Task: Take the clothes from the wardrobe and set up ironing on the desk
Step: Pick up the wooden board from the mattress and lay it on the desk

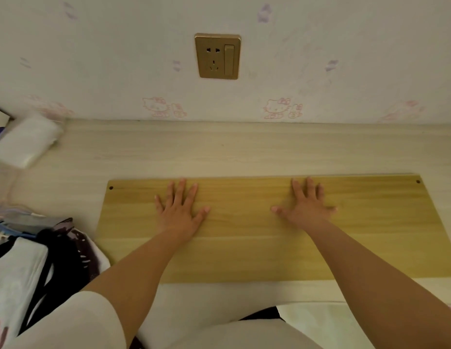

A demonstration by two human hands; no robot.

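A yellowish wooden board [244, 253] with small holes at its corners lies flat on the pale desk [219, 152]. My left hand [180, 210] rests palm down on the board's left middle, fingers spread and straight. My right hand [305, 205] lies flat on the board further right, fingers also spread. A pile of clothes on hangers [40, 255], black, white and dark red, sits at the desk's left front, just left of the board.
A gold wall socket with a switch [217, 56] is on the wallpapered wall above the desk. A white plastic-wrapped pack [25, 139] lies at the desk's far left. The desk's front edge runs just below the board.
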